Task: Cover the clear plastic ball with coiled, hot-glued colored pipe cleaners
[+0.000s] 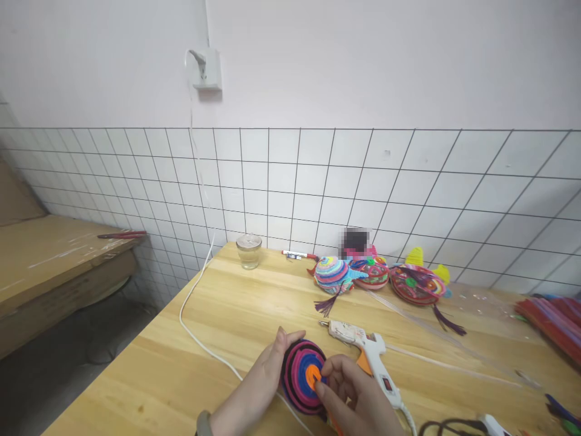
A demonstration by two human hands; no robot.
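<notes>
A round disc of coiled pipe cleaners (pixel 300 404), with an orange centre and blue, pink and black rings, is held up over the front of the wooden table. My left hand (pixel 267 368) cups its left edge, thumb and fingertips near the top rim. On the other side, my right hand (pixel 356 390) has its fingers bent, with thumb and forefinger closed at the orange centre. The palm side of my right hand covers the disc's right edge. Just beyond that hand lies a white hot glue gun (pixel 374 357) with an orange trigger, its nozzle pointing left.
Colourful fish-shaped pieces with tassels, including a striped one (pixel 333 274) and a red one (pixel 415 284), sit along the wall. A glass cup (pixel 249 251) and a marker (pixel 298 255) are at the back. A white cable (pixel 200 342) crosses the left side; pipe cleaners (pixel 556 324) lie right.
</notes>
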